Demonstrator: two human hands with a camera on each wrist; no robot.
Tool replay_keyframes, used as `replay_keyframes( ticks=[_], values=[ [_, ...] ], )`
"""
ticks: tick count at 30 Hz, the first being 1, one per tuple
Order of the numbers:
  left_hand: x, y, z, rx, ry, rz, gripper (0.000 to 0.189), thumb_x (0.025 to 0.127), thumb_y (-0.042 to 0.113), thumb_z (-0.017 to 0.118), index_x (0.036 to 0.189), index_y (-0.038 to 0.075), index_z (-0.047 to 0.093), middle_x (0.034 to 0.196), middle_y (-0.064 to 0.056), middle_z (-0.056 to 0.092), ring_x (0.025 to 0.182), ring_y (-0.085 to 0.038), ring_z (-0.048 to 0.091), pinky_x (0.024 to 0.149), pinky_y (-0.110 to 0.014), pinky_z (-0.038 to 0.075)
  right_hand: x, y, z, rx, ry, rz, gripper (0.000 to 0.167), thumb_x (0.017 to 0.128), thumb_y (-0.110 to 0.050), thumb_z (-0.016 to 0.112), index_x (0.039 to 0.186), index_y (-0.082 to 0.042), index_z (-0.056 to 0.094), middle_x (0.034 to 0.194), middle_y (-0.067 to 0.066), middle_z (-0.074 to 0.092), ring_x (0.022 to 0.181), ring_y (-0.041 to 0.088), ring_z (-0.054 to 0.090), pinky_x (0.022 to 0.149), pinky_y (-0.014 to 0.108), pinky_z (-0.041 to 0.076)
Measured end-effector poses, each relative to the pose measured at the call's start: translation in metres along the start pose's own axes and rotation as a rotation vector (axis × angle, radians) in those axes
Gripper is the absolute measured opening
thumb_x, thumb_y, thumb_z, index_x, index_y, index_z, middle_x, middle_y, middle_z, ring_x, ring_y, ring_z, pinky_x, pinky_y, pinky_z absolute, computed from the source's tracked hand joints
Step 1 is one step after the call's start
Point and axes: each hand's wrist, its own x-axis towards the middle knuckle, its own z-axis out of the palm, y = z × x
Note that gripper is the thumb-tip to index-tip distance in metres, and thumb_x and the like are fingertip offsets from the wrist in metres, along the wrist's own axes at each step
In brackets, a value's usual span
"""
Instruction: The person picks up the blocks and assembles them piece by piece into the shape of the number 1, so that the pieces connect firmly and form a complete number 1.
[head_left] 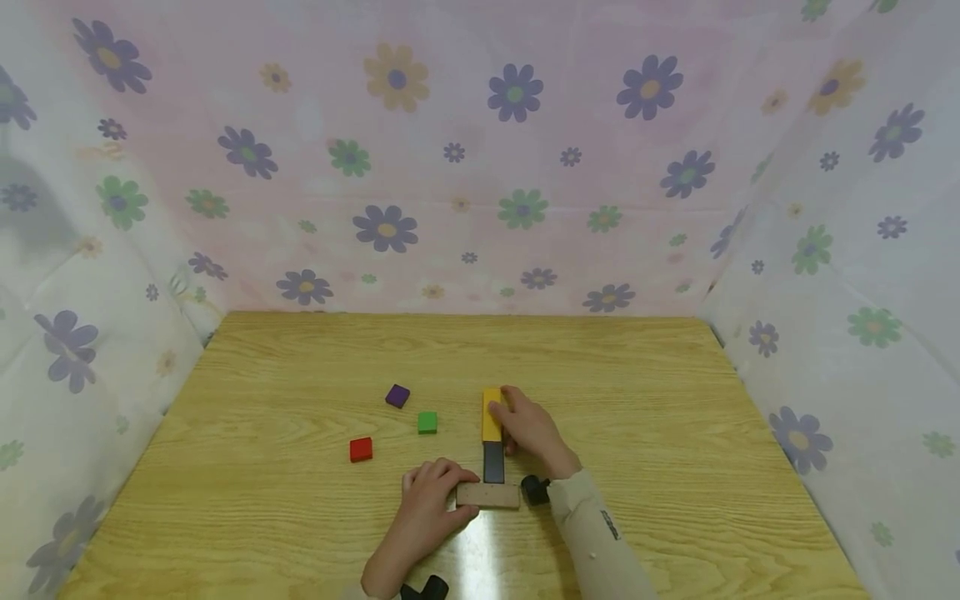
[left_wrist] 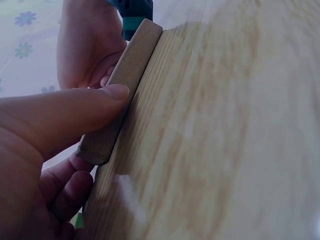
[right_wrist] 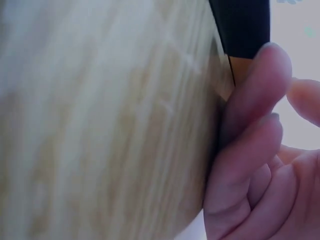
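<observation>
My left hand (head_left: 431, 508) pinches the left part of a light brown wooden block (head_left: 491, 497) that lies crosswise on the table. Its thumb (left_wrist: 107, 102) presses the near side, and the other fingers curl round the far side. From the middle of that block a black block (head_left: 493, 462) runs straight away from me. A yellow block (head_left: 490, 428) continues the line at its far end, so the three form a T. My right hand (head_left: 534, 432) grips the yellow block from the right, with curled fingers (right_wrist: 240, 155) low beside it in the right wrist view.
Left of the line lie a green block (head_left: 427, 423), a purple block (head_left: 397, 396) and a red block (head_left: 361, 450), apart from one another. The wood-grain table (head_left: 285, 375) is enclosed at the back and sides by flowered curtains (head_left: 435, 175). Black wrist cameras (head_left: 535, 490) sit by the wrists.
</observation>
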Motion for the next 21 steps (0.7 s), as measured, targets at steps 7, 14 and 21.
replay_keyframes(
  ticks=[7, 14, 21],
  values=[
    [0.0013, 0.0020, 0.0016, 0.005, 0.014, 0.012, 0.029, 0.073, 0.039, 0.069, 0.101, 0.035, 0.061, 0.095, 0.015, 0.048, 0.088, -0.009, 0.041, 0.082, -0.045, 0.021, -0.0035, 0.0045, -0.0032, 0.119, 0.027, 0.016, 0.057, 0.090, -0.040, 0.048, 0.137, -0.011, 0.032, 0.064, 0.006, 0.055, 0.044, 0.020, 0.053, 0.049, 0.033, 0.047],
    [0.0013, 0.0028, 0.0008, 0.008, 0.002, -0.004, 0.028, 0.074, 0.038, 0.069, 0.100, 0.035, 0.060, 0.095, 0.015, 0.048, 0.088, -0.010, 0.041, 0.082, -0.045, 0.021, -0.0053, 0.0076, -0.0071, 0.215, 0.057, 0.024, 0.052, 0.090, -0.036, 0.050, 0.134, -0.013, 0.035, 0.056, 0.007, 0.051, 0.046, 0.021, 0.051, 0.055, 0.032, 0.044],
    [0.0017, 0.0008, -0.0007, 0.023, 0.004, -0.004, 0.027, 0.073, 0.039, 0.069, 0.099, 0.035, 0.061, 0.094, 0.014, 0.048, 0.088, -0.010, 0.041, 0.081, -0.044, 0.021, -0.0050, 0.0057, -0.0074, 0.184, 0.009, -0.016, 0.054, 0.088, -0.035, 0.054, 0.135, -0.017, 0.035, 0.058, 0.008, 0.054, 0.047, 0.019, 0.050, 0.052, 0.031, 0.043]
  ],
)
